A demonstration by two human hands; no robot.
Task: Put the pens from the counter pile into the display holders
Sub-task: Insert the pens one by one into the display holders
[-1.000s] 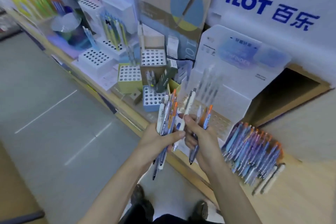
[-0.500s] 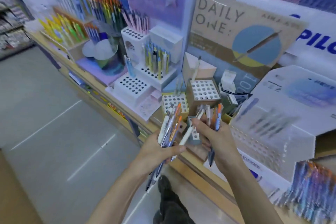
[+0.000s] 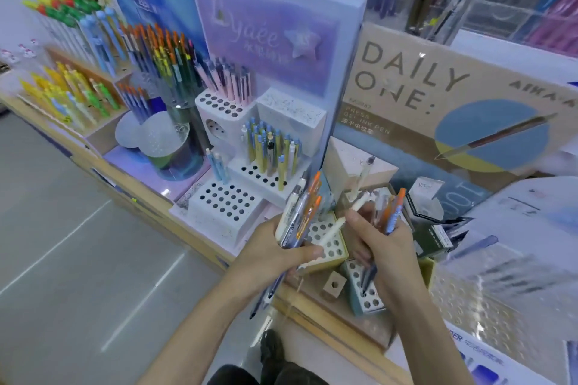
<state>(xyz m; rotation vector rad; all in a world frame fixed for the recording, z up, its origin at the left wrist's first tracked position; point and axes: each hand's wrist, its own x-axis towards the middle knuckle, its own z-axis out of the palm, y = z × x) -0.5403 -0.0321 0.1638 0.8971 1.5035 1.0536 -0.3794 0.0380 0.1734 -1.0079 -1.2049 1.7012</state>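
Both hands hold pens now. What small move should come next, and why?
Probably lower the cream pen, pinched by the right hand, into an empty hole of the holder under it. The left hand only grips its bundle.

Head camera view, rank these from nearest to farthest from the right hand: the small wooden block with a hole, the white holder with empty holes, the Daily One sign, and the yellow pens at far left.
1. Small wooden block, just left of and below the right hand.
2. White holder, farther left, past the left hand.
3. Daily One sign, up behind the counter.
4. Yellow pens, far left.
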